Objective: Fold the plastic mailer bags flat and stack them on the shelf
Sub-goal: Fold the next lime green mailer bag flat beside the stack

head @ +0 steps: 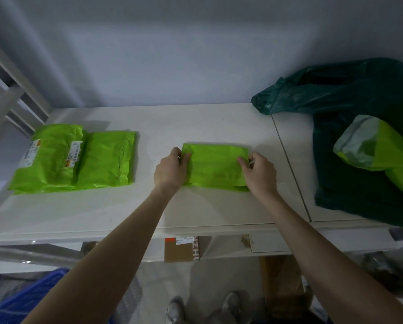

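Lay folded flat mid-shelf: one lime-green mailer bag [215, 166]. Pinched at its left edge by the left hand [171, 168], at its right edge by the right hand [259, 173], fingers curled over the plastic. Rested on a white shelf [125, 206] against a pale wall [172, 54]. Further left, two folded green mailers [76, 159], overlapping. Far right, one dark green sack [359, 94] with another lime bag [382, 150] spilling out. Below, one cardboard box [181, 250], one blue crate [25, 298].

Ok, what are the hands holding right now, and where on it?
Both grip the folded green mailer bag lying on the shelf: the left hand pinches its left edge and the right hand pinches its right edge.
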`<state>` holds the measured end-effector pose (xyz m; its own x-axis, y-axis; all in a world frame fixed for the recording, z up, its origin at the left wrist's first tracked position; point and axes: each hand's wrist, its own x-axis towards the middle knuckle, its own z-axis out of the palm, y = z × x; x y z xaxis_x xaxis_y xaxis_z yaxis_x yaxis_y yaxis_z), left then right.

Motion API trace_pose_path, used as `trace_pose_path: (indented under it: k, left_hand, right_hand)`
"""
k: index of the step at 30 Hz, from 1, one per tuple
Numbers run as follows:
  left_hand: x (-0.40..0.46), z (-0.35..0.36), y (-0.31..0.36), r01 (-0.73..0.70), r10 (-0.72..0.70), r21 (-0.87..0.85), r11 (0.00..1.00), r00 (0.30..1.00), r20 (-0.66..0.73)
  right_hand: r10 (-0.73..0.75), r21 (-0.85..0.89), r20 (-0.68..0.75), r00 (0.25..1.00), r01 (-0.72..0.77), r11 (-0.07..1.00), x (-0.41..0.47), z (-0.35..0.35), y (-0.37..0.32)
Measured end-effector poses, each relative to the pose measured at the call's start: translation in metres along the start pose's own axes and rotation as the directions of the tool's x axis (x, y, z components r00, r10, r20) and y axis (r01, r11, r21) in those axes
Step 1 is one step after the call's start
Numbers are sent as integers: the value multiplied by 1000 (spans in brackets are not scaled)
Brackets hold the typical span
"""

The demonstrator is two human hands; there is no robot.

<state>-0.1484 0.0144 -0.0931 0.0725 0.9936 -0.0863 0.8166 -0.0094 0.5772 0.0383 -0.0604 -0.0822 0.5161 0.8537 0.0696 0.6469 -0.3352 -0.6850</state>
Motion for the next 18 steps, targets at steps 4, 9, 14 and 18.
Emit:
trace_pose_path:
  k: [4, 9, 14, 18]
  left_hand:
    - [0, 0, 3, -7, 7, 87, 996, 1000, 3]
    - [-5, 0, 4, -37, 38, 140, 989, 999, -4]
    - [-6, 3, 5, -52, 54, 147, 988, 998, -12]
    - [-6, 6, 6, -68, 74, 194, 979, 997, -25]
  right_hand:
    - [-20, -63, -6, 1000, 20, 998, 1, 4, 2]
    - [-37, -124, -4, 999, 37, 992, 1, 7, 5]
    - [-41, -146, 10, 999, 42, 988, 3, 8, 6]
    - [-52, -188, 33, 998, 57, 980, 3, 9, 4]
